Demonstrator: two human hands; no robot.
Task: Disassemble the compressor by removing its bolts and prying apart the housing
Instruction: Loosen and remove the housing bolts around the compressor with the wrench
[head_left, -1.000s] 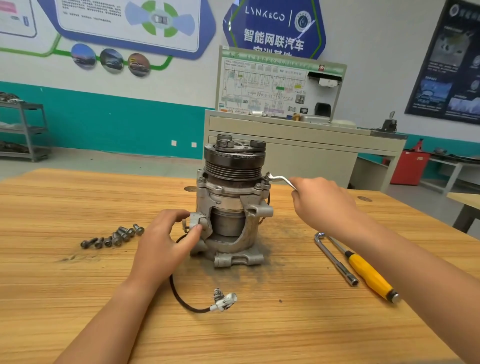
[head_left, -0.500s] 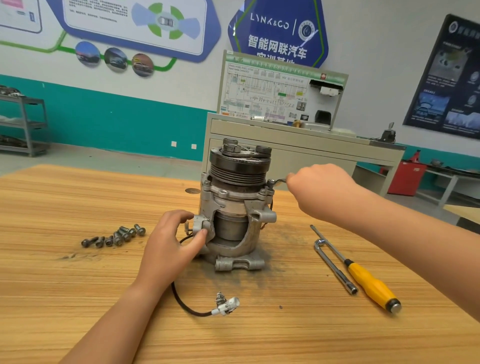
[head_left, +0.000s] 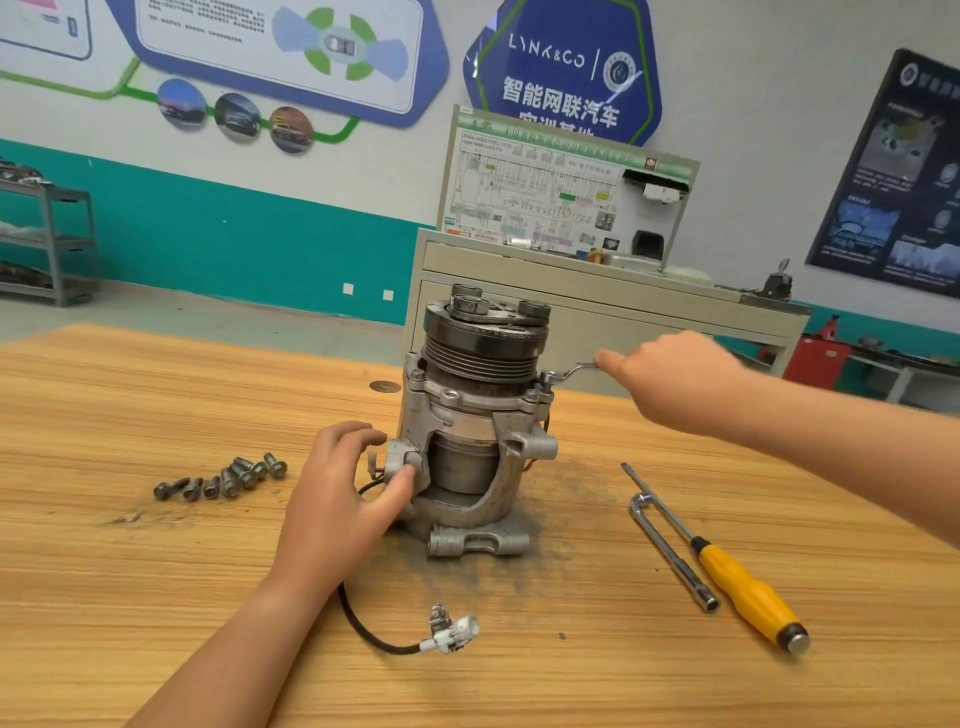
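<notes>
So that the upright grey metal compressor (head_left: 457, 410) cannot twist, the left hand (head_left: 337, 499) clamps its lug while the right hand (head_left: 675, 382) grips a bent silver wrench (head_left: 566, 372).

left: bolts (head_left: 223, 475) row | centre: compressor (head_left: 475, 426) upright | right: socket wrench (head_left: 672, 553), screwdriver (head_left: 748, 592) lying | front: cable (head_left: 395, 649) looped; bare table (head_left: 571, 686) nearest edge

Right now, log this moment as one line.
step: unbolting | left hand: grips compressor ear | right hand: holds wrench, ring end on flange | loose bolts: on table, left

One compressor (head_left: 470, 410), seven bolts (head_left: 229, 481), two wrenches (head_left: 671, 552), one screwdriver (head_left: 748, 592).
</notes>
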